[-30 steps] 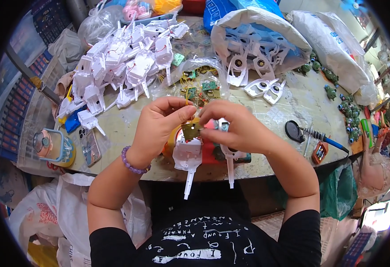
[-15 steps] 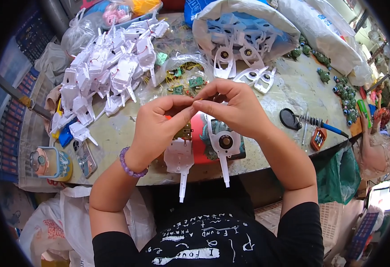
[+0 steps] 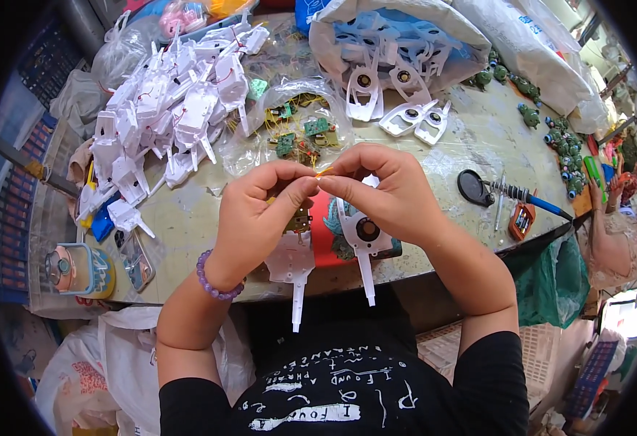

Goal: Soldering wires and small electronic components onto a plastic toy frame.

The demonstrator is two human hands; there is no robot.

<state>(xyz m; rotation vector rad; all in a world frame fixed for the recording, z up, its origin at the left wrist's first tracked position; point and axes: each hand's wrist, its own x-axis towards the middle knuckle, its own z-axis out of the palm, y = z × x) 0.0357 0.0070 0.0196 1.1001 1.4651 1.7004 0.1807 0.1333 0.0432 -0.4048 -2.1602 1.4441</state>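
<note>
A thin orange-yellow wire (image 3: 323, 173) shows between my fingertips above the table edge. My left hand (image 3: 264, 207) pinches it from one side, thumb against forefinger. My right hand (image 3: 384, 190) is closed on it from the other side; the fingers hide most of it. Beneath my hands a white plastic shell (image 3: 291, 260) with a thin handle points toward me, a circuit board (image 3: 300, 220) at its top. Beside it lies a white frame (image 3: 363, 251) with a round black speaker (image 3: 367, 229). Both rest on a red pad (image 3: 324, 243) with a teal pattern.
White shells (image 3: 162, 109) are heaped at left. Green circuit boards (image 3: 318, 129) with yellow wires lie in clear plastic ahead. A sack (image 3: 327, 58) holds more frames. A soldering iron (image 3: 544, 205), a round black stand (image 3: 471, 187) and green figures (image 3: 567, 156) are at right.
Both hands have shifted slightly, their fingertips a little lower. More of the orange-yellow wire shows between them, and both still pinch.
</note>
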